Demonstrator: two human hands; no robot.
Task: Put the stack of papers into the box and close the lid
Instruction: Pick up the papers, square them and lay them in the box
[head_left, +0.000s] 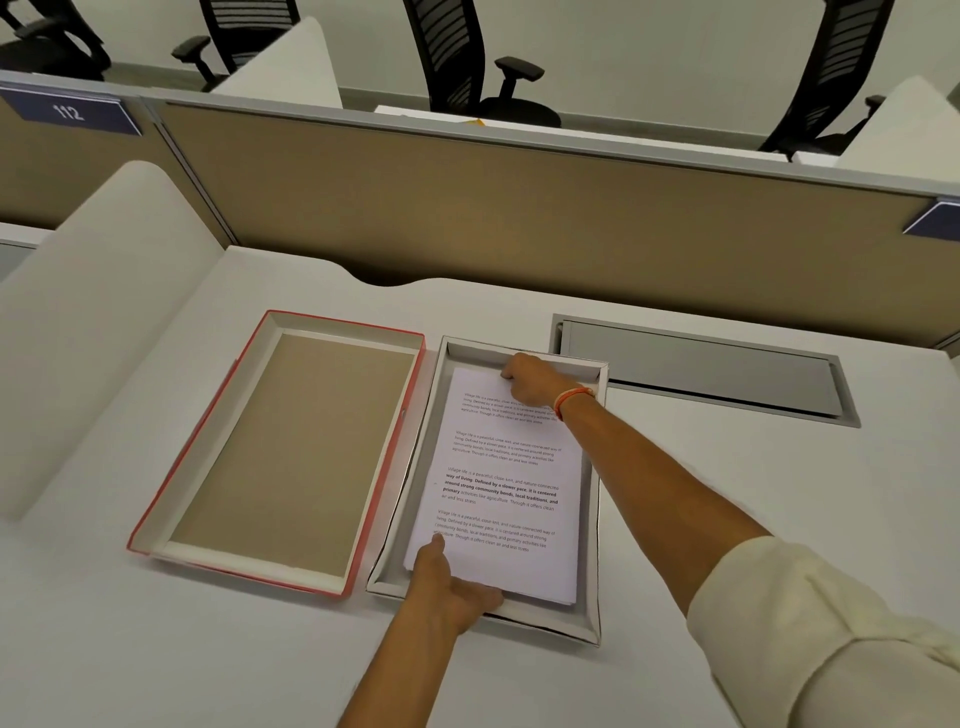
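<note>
at frame centre, the left hand (451, 584) pinched the stack of papers (504, 483) at its near edge, the right hand (530, 382) gripped its far edge inside the box (595, 545); the lid (291, 447) lay just left.

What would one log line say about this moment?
papers: in box | left hand: near edge | right hand: far edge | lid: off, lying left, inside up | not closed yet

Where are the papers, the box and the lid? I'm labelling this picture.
papers (506, 467), head view, middle of the printed top sheet.
box (589, 545), head view, its right inner wall.
lid (291, 452), head view, its brown inner face.
</note>
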